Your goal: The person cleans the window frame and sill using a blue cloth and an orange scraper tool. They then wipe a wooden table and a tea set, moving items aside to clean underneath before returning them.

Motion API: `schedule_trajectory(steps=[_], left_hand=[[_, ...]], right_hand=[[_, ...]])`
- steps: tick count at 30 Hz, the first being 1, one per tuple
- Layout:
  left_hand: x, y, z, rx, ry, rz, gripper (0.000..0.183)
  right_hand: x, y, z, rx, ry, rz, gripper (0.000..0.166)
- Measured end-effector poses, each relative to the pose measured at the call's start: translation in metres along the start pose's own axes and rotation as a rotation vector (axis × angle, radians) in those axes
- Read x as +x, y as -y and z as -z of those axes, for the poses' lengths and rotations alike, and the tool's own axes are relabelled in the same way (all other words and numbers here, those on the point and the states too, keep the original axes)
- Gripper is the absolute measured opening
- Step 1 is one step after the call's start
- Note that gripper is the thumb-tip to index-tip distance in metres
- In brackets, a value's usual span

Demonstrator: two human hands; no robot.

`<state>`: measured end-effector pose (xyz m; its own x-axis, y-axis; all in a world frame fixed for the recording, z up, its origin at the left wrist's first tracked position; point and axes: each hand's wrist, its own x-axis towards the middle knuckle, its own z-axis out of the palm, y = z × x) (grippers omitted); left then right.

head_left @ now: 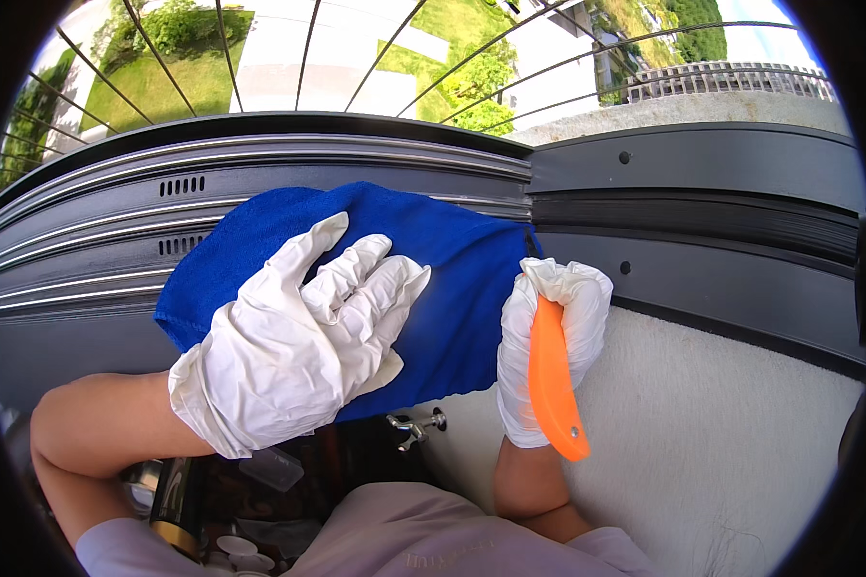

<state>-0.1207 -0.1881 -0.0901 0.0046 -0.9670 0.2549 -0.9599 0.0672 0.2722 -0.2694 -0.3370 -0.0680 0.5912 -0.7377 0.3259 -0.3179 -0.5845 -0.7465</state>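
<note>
My left hand (289,346), in a white disposable glove, lies palm down on a blue cloth (455,288), with its fingers a little apart. The cloth is spread over the dark grey metal tracks of a sliding window frame (101,216), and its lower edge hangs past the frame. To the right, my right hand (584,317), gloved likewise, is closed around the orange handle (554,382) of a tool. The handle's end, with a small rivet, points down towards me. A narrow dark part shows above this fist, at the cloth's right edge by the frame corner; the rest of the tool is hidden.
Thin metal bars (303,58) stand beyond the frame, with lawn and paving far below. A pale wall (693,418) lies at right under the side frame (729,281). Below the cloth are a metal tap (415,429), a black bottle-like container (177,498) and a clear plastic container (274,469).
</note>
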Motion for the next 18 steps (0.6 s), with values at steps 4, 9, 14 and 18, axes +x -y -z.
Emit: schedule_trajectory(steps=[4, 9, 14, 18], left_hand=[[-0.001, 0.001, -0.007, -0.006, -0.055, -0.008, 0.056], [-0.003, 0.002, -0.008, -0.016, -0.097, -0.020, 0.057], [-0.004, 0.003, -0.008, -0.045, -0.110, -0.009, 0.058], [-0.004, 0.004, -0.007, -0.049, -0.106, -0.020, 0.059]], right_hand=[[-0.001, -0.003, 0.007, 0.112, -0.090, -0.018, 0.019], [-0.008, -0.015, 0.001, 0.040, -0.144, 0.181, 0.019], [-0.005, -0.032, 0.002, -0.182, -0.102, 0.307, 0.016], [0.010, -0.016, 0.002, 0.225, -0.054, -0.037, 0.012]])
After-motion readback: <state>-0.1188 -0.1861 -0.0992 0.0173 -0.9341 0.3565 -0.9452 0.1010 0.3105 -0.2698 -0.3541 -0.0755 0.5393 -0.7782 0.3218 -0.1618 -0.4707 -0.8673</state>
